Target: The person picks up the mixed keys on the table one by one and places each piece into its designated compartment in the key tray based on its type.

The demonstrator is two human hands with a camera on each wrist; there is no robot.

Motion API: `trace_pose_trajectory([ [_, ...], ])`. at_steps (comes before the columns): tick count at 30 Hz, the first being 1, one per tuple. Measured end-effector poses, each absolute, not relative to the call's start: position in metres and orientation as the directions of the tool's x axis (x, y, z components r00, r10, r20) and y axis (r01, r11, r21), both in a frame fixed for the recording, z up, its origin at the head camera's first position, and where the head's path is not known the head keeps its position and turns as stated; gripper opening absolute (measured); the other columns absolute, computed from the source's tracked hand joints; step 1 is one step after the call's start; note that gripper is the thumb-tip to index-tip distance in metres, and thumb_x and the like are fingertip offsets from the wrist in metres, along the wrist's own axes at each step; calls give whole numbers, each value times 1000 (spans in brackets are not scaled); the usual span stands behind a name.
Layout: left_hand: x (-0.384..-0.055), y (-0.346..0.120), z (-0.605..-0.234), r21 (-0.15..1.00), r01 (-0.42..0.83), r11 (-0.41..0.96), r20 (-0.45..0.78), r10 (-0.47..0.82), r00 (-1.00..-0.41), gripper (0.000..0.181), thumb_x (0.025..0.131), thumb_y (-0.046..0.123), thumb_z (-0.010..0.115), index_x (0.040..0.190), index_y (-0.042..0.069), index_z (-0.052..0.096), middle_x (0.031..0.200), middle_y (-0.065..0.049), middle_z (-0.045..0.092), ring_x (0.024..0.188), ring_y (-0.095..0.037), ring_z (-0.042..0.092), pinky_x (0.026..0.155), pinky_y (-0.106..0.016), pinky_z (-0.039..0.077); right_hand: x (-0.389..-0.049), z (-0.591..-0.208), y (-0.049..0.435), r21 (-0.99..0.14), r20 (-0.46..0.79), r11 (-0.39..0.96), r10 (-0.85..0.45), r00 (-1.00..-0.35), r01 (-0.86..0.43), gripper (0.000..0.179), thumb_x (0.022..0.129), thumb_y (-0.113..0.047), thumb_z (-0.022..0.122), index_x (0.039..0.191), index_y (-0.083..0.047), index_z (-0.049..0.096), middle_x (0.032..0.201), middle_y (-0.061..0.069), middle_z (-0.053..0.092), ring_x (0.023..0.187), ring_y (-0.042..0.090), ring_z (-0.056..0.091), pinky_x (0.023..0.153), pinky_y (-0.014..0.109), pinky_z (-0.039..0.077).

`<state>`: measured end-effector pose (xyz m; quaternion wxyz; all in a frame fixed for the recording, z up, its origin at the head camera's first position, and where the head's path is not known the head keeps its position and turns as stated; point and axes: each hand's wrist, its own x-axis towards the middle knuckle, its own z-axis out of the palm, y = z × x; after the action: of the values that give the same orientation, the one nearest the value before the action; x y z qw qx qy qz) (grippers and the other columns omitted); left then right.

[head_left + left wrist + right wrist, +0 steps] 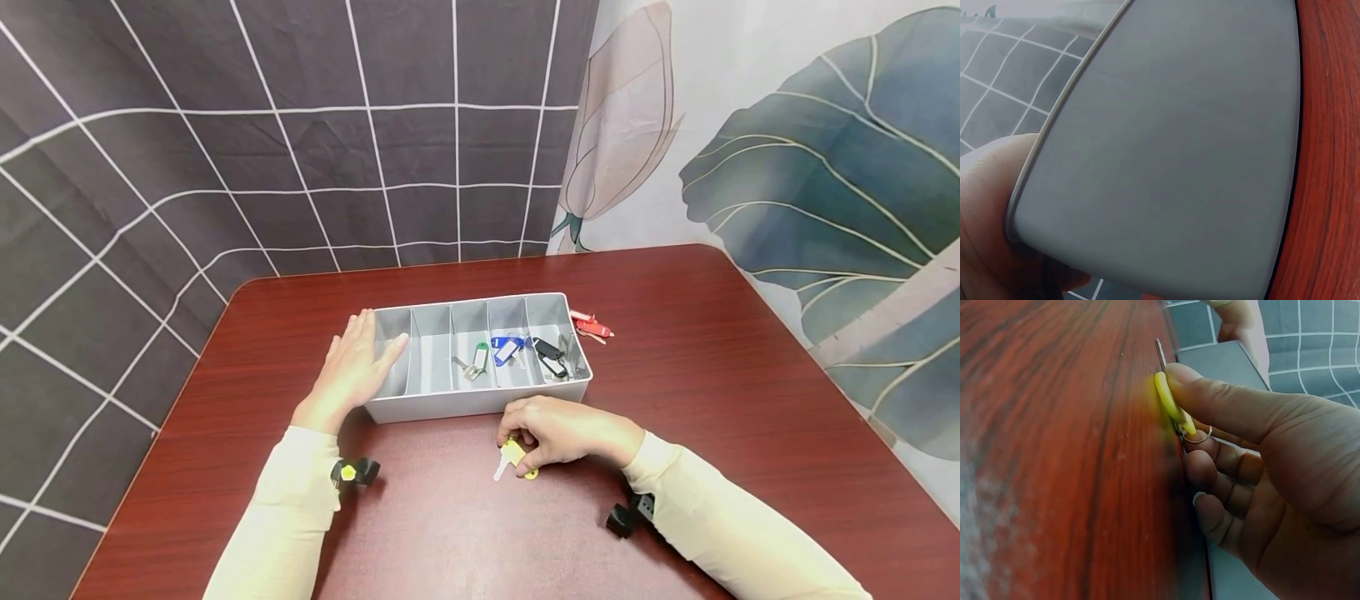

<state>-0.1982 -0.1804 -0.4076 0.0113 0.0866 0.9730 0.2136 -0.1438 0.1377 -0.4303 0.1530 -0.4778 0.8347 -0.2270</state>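
A grey divided tray (435, 406) stands on the table. My left hand (348, 367) holds its left end, the thumb over the first compartment and the fingers along the end wall. In the left wrist view, the tray wall (1166, 156) hides most of that hand. In front of the tray, my right hand (558, 429) pinches a yellow key tag (513, 452) with a silver key (501, 467), close to the tabletop. The thumb (1210, 400) presses on the tag's face. A thin ring (1200, 439) shows beside the fingertips.
Inside the tray lie a green-tagged key (480, 357), blue key tags (507, 348) and black key tags (551, 357), each colour in its own compartment. Red key tags (594, 327) lie on the table (675, 333) just right of the tray. A gridded curtain (412, 150) hangs behind.
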Motion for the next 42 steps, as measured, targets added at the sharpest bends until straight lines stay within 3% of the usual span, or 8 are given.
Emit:
trace_pose_trajectory([
  [9, -198, -180, -408, 421, 164, 892, 22, 171, -985, 98, 91, 72, 27, 152, -3, 12, 158, -20, 13, 145, -37, 9, 114, -58, 9, -145, -431, 139, -538, -83, 500, -833, -547, -679, 34, 67, -37, 86, 79, -22, 57, 67, -9, 53, 59, -2, 44, 54, 15, 38],
  [24, -199, -180, -410, 419, 165, 893, 21, 172, -985, 98, 91, 73, 27, 152, -3, 13, 158, -20, 13, 145, -37, 8, 114, -58, 9, -145, -430, 137, -625, -38, 467, -819, -573, -626, 25, 72, -32, 84, 75, -25, 60, 59, -17, 47, 53, -6, 39, 49, 14, 31],
  [36, -198, -180, -409, 418, 165, 893, 19, 173, -985, 98, 91, 72, 27, 152, -3, 12, 158, -20, 14, 146, -37, 8, 114, -58, 9, -143, -424, 138, -649, 63, 392, -827, -559, -652, 7, 83, -21, 76, 83, -25, 70, 70, -17, 58, 64, -4, 55, 58, 16, 47],
  [42, -198, -181, -410, 420, 163, 893, 17, 172, -985, 98, 91, 73, 27, 152, -2, 13, 158, -19, 13, 146, -37, 8, 114, -58, 9, -141, -418, 138, -694, 61, 377, -818, -572, -613, 7, 88, -18, 71, 84, -23, 71, 68, -10, 65, 58, -2, 59, 54, 17, 50],
])
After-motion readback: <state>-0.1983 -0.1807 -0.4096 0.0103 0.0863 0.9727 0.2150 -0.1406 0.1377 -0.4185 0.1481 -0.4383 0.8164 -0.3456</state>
